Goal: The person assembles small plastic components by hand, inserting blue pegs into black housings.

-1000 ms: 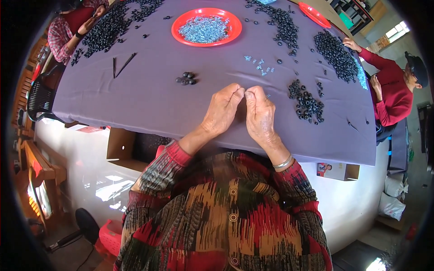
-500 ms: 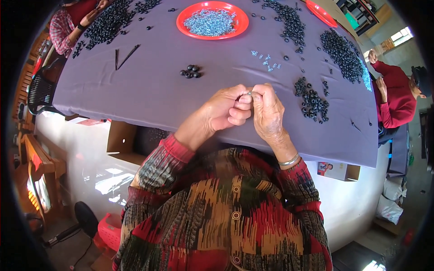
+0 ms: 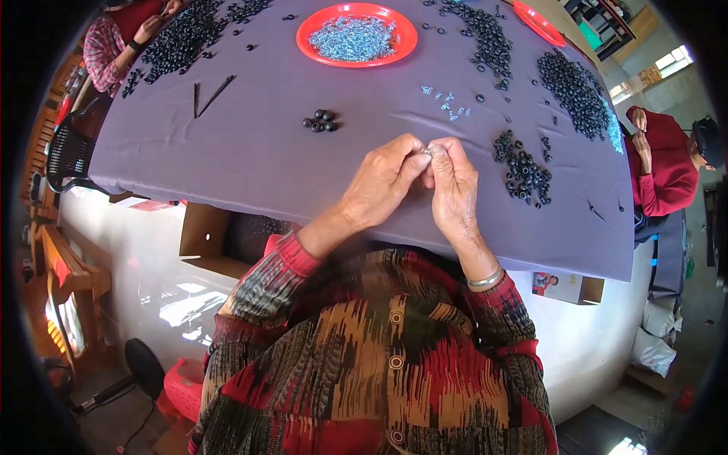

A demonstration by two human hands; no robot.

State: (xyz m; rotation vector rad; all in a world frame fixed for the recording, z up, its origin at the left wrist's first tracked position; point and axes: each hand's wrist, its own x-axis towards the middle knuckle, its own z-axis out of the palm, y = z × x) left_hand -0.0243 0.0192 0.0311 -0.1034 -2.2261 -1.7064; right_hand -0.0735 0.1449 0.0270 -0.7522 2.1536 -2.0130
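Over the front part of the cloth, my left hand and my right hand meet fingertip to fingertip. Both are closed in a pinch on a small shiny piece, which looks like a clear bead but is mostly covered by the fingers. Just beyond them lie several loose clear beads. A small cluster of large round black beads sits to the left of these. Right of my right hand is a pile of black beads. Farther back, a red plate holds a heap of clear bluish beads.
A grey-purple cloth covers the table. Black bead heaps lie far left and far right. Two thin dark sticks rest on the left. One person is at the far left, another at the right.
My left hand has turned so its back faces up, with thumb and fingers pinched forward. Both hands have shifted slightly, still together. The person at the right has brought their hands together.
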